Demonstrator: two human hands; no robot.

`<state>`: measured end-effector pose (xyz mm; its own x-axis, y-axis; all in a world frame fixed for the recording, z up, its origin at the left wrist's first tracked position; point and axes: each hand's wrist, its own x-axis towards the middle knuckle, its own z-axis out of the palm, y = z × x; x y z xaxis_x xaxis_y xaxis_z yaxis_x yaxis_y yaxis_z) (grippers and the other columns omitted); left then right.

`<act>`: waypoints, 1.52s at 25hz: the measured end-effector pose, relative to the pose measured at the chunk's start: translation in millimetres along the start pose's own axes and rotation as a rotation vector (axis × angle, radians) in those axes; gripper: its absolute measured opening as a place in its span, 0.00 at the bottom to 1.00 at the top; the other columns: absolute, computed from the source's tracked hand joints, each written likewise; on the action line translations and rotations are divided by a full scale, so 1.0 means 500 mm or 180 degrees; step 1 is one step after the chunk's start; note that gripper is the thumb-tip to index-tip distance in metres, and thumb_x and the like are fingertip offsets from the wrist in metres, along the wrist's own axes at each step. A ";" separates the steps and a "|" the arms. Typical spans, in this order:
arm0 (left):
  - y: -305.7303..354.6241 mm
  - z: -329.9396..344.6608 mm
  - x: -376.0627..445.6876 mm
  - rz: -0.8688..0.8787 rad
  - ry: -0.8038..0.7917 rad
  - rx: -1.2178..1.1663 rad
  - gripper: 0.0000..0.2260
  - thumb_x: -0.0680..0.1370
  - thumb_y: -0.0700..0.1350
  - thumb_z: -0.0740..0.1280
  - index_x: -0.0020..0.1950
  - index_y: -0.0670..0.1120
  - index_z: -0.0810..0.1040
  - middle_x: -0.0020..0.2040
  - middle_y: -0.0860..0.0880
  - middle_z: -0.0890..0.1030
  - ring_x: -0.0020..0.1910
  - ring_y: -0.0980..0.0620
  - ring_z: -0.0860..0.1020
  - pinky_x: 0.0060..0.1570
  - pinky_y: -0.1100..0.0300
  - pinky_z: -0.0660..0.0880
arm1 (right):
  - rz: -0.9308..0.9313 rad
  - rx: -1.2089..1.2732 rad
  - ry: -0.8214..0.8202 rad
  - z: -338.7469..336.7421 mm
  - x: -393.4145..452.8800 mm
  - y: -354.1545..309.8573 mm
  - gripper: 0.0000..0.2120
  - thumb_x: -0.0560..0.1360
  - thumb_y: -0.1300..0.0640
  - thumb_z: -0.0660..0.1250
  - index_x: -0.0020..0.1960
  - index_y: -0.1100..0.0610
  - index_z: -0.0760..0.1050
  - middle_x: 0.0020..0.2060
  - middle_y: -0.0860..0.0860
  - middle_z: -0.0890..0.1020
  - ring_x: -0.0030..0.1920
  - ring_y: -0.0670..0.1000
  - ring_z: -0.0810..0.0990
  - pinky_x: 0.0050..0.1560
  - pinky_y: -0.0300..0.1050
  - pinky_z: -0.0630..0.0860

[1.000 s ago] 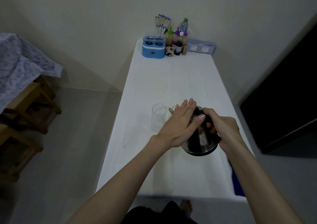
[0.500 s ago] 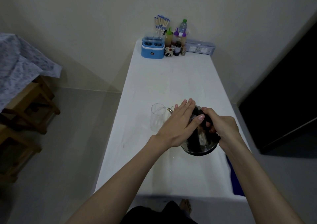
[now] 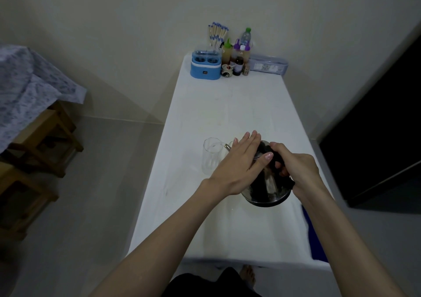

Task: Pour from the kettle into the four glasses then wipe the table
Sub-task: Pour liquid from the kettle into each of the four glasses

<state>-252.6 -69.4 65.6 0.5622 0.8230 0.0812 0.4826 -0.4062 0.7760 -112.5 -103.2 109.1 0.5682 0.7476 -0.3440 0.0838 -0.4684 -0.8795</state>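
A steel kettle [image 3: 268, 189] with a black handle is tilted to the left above the white table [image 3: 227, 105]. My right hand [image 3: 298, 169] grips its handle. My left hand [image 3: 239, 164] lies flat on the kettle's lid, fingers stretched out. The spout [image 3: 227, 146] points at the rim of a clear glass [image 3: 211, 155] that stands upright just left of my left hand. A thin stream seems to run into it. Any other glasses are hidden behind my hands.
At the table's far end stand a blue container [image 3: 205, 65], several bottles [image 3: 239, 53], a small cup [image 3: 227, 70], a bundle of sticks [image 3: 217, 33] and a clear box [image 3: 268, 65]. A blue cloth [image 3: 315, 235] lies at the near right edge. Wooden stools [image 3: 38, 141] stand on the left.
Almost nothing differs; both hands and the tilted kettle hold the same pose at the glass, with only a slight shift of the view.
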 end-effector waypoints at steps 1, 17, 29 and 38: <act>0.001 0.000 0.000 0.0004 0.0001 0.0007 0.30 0.83 0.59 0.50 0.80 0.43 0.50 0.81 0.48 0.50 0.79 0.55 0.44 0.76 0.57 0.38 | -0.0004 0.0000 -0.0001 0.000 0.000 -0.001 0.19 0.67 0.41 0.74 0.33 0.58 0.80 0.29 0.51 0.81 0.31 0.51 0.75 0.41 0.47 0.73; -0.006 -0.009 0.012 0.0027 0.0029 0.0142 0.30 0.83 0.58 0.49 0.80 0.42 0.50 0.81 0.47 0.51 0.79 0.55 0.45 0.76 0.57 0.39 | -0.0035 -0.0046 0.0007 0.008 0.009 -0.011 0.21 0.67 0.39 0.74 0.33 0.58 0.80 0.31 0.52 0.82 0.32 0.52 0.76 0.41 0.47 0.73; -0.019 -0.011 0.017 0.0006 0.0010 0.0111 0.30 0.83 0.58 0.49 0.80 0.42 0.50 0.81 0.46 0.51 0.79 0.54 0.45 0.76 0.58 0.38 | -0.0048 -0.0079 -0.0010 0.019 0.018 -0.012 0.20 0.67 0.40 0.74 0.31 0.57 0.79 0.28 0.50 0.81 0.31 0.51 0.75 0.40 0.46 0.72; -0.021 -0.010 0.016 -0.0004 -0.0017 0.0091 0.30 0.83 0.58 0.49 0.80 0.42 0.50 0.81 0.46 0.51 0.79 0.55 0.45 0.76 0.58 0.38 | -0.0020 -0.0111 -0.0016 0.020 0.021 -0.010 0.21 0.67 0.40 0.74 0.32 0.58 0.80 0.29 0.51 0.81 0.32 0.52 0.76 0.41 0.47 0.73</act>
<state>-256.6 -56.5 61.2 0.5651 0.8214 0.0768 0.5023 -0.4164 0.7578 -115.2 -88.3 106.5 0.5634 0.7528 -0.3403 0.1157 -0.4798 -0.8697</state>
